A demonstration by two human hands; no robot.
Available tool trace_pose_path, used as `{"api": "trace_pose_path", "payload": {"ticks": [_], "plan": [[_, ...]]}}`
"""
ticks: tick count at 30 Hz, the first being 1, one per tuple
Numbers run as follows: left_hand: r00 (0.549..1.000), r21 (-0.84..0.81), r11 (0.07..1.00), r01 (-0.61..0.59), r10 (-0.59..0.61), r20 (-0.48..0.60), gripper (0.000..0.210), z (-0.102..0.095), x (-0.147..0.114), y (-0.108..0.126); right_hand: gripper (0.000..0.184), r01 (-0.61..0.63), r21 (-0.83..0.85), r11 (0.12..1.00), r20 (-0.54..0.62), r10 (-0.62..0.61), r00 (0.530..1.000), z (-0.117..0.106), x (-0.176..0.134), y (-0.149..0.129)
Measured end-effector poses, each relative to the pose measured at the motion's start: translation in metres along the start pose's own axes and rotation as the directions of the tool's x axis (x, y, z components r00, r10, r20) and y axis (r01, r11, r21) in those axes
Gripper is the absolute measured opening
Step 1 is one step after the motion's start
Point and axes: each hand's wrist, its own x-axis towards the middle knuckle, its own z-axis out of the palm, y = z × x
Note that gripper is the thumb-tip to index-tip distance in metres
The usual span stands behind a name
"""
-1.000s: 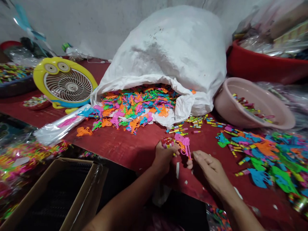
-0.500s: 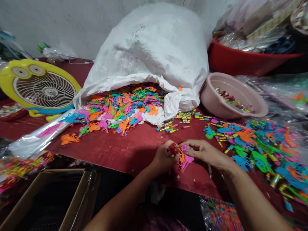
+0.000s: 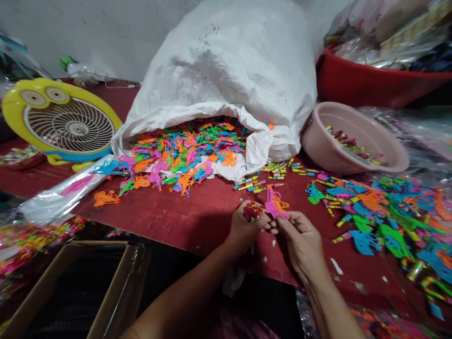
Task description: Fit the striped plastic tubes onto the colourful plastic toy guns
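- We have the pink gun-shaped piece (image 3: 271, 207) between our two hands, over the table (image 3: 158, 228), a little in from its near edge.
- Our right hand (image 3: 304, 238) is clamped on that piece, thumb against fingers at its lattice end; a light pinch there should do, since such thin plastic would probably bend under a hard squeeze.
- An orange gun-shaped piece (image 3: 281, 205) lies against the pink one; we cannot tell whether they are joined, so we should turn them together and part them gently.
- Our left hand (image 3: 243, 230) is curled around a bundle of small tubes (image 3: 252, 211), red ends up; firm but not crushing seems right, as a slack palm could let some slip.
- We would do well to keep both hands just beside each other, so any transfer stays short; whether the left fingertips touch the pink piece we cannot tell.
- Working a bit farther from the near edge would be safer, since anything dropped could roll off.
- The loose tubes (image 3: 252, 184) in front of the white sack (image 3: 226, 61), and the coloured heap (image 3: 372, 200) toward the table's right edge, are best left unbrushed by our wrists.
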Motion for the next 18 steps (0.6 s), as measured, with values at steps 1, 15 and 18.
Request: {"api": "trace_pose_path", "payload": {"ticks": [1, 15, 18], "plan": [[1.0, 0.002, 1.0, -0.019, 0.019, -0.007, 0.032, 0.0, 0.0, 0.0, 0.024, 0.006, -0.081, 0.997, 0.016, -0.005, 1.0, -0.001, -0.002, 0.003], [0.987, 0.08, 0.99, -0.117, 0.125, -0.103, 0.02, -0.004, 0.001, -0.01, 0.028, 0.131, -0.439, 0.889, -0.022, -0.157, 0.987, -0.013, -0.019, 0.001], [0.973, 0.146, 0.974, -0.171, 0.19, -0.13, 0.018, -0.004, 0.001, -0.013, 0.028, 0.144, -0.478, 0.866, -0.003, -0.166, 0.986, -0.007, -0.023, 0.006]]}}
